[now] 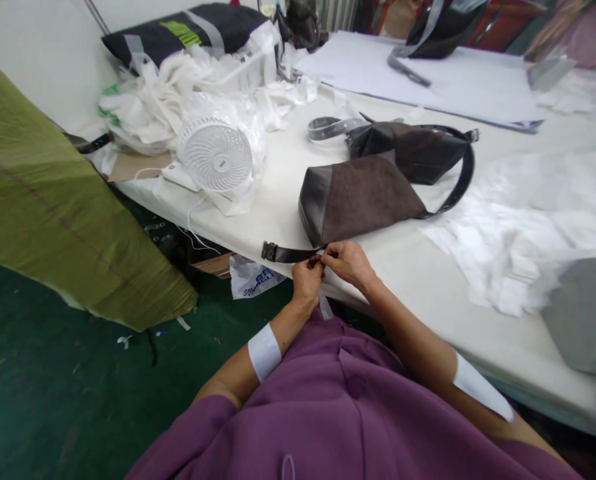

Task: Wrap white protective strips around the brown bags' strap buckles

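Note:
A brown bag with black end panels (363, 200) lies on the white table near its front edge. From its near end a black strap (293, 255) runs left to a dark metal buckle (269, 251). My left hand (307, 279) and my right hand (348, 262) meet at the strap by the bag's corner, fingers pinched together. What sits between the fingertips is small and mostly hidden, apparently part of the strap. Behind, a second dark bag (418, 150) lies against the first, with a looped strap beside it.
A white fan (218, 157) stands left among white plastic wrapping (153, 107). White sheets (428, 83) lie at the back. Crumpled white material (538, 220) and a grey object (585, 313) are right. Green cloth (68, 200) hangs left of the table.

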### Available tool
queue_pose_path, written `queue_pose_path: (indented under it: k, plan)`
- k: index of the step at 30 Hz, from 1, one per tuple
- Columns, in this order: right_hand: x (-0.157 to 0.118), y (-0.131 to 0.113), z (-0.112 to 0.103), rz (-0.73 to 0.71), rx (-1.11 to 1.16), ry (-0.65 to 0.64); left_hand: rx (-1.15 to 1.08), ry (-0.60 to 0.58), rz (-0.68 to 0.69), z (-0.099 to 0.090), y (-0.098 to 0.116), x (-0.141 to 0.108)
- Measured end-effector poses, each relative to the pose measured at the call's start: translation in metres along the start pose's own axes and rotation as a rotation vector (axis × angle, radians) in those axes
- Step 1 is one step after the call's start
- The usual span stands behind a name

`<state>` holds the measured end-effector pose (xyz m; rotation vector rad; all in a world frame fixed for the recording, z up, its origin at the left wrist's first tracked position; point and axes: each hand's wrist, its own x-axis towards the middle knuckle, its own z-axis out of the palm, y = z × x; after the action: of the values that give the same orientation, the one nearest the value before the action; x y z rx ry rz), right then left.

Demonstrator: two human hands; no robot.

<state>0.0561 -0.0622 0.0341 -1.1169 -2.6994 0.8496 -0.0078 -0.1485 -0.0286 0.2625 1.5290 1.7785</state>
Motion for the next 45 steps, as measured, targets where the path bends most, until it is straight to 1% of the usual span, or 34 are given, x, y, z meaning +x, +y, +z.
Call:
queue_pose_path:
  k: [2, 5, 7, 9, 11, 14, 18, 20, 23, 25, 28, 32, 33, 35, 37, 39, 42, 44, 45]
  plan:
    - [0.0, -0.002, 0.0, 0.035, -0.05, 0.0, 0.034, 0.015, 0.038, 0.001, -0.003, 0.0]
    - [-0.002, -0.006, 0.001, 0.082, -0.12, 0.0, 0.02, -0.001, 0.063, 0.001, -0.004, -0.002]
    - [-0.003, -0.007, 0.002, 0.103, -0.16, 0.01, -0.017, -0.023, 0.053, 0.001, -0.002, -0.004]
    - [-0.004, -0.008, 0.004, 0.106, -0.186, 0.023, -0.056, -0.035, 0.013, 0.0, 0.002, -0.005]
    - [-0.004, -0.007, 0.005, 0.094, -0.201, 0.035, -0.093, -0.016, -0.041, 0.001, 0.006, -0.005]
    - [-0.002, -0.006, 0.005, 0.07, -0.208, 0.044, -0.131, 0.051, -0.112, 0.004, 0.01, -0.003]
    - [-0.003, -0.005, -0.002, 0.02, -0.191, 0.008, -0.157, 0.134, -0.129, 0.01, 0.011, -0.003]
    - [-0.005, -0.007, -0.007, -0.009, -0.221, -0.008, -0.155, 0.137, -0.118, 0.012, 0.011, -0.004]
    - [-0.01, -0.011, -0.012, -0.035, -0.304, 0.007, -0.157, 0.106, -0.088, 0.013, 0.011, -0.004]
    - [-0.012, -0.011, -0.013, -0.044, -0.308, 0.014, -0.175, 0.089, -0.077, 0.013, 0.01, -0.003]
    - [-0.014, -0.007, -0.012, -0.07, -0.208, 0.032, -0.193, 0.068, -0.093, 0.011, 0.009, -0.001]
    - [-0.015, -0.001, -0.011, -0.078, -0.052, 0.157, -0.198, 0.069, -0.136, 0.01, 0.009, 0.0]
    - [-0.016, 0.001, -0.012, -0.083, -0.023, 0.171, -0.2, 0.074, -0.151, 0.01, 0.009, 0.0]
    - [-0.016, 0.005, -0.011, -0.091, 0.02, 0.166, -0.206, 0.078, -0.184, 0.01, 0.009, 0.0]
    - [-0.015, 0.011, -0.008, -0.059, 0.066, 0.156, -0.231, 0.062, -0.213, 0.01, 0.011, -0.001]
    - [-0.013, 0.018, -0.003, 0.031, 0.191, 0.116, -0.272, 0.024, -0.24, 0.009, 0.012, -0.003]
    - [-0.01, 0.029, 0.006, 0.159, 0.505, -0.037, -0.317, -0.03, -0.307, 0.007, 0.016, -0.004]
    - [-0.008, 0.034, 0.011, 0.175, 0.691, -0.119, -0.321, -0.044, -0.35, 0.006, 0.019, -0.005]
    - [-0.008, 0.035, 0.012, 0.169, 0.762, -0.135, -0.319, -0.046, -0.362, 0.005, 0.021, -0.005]
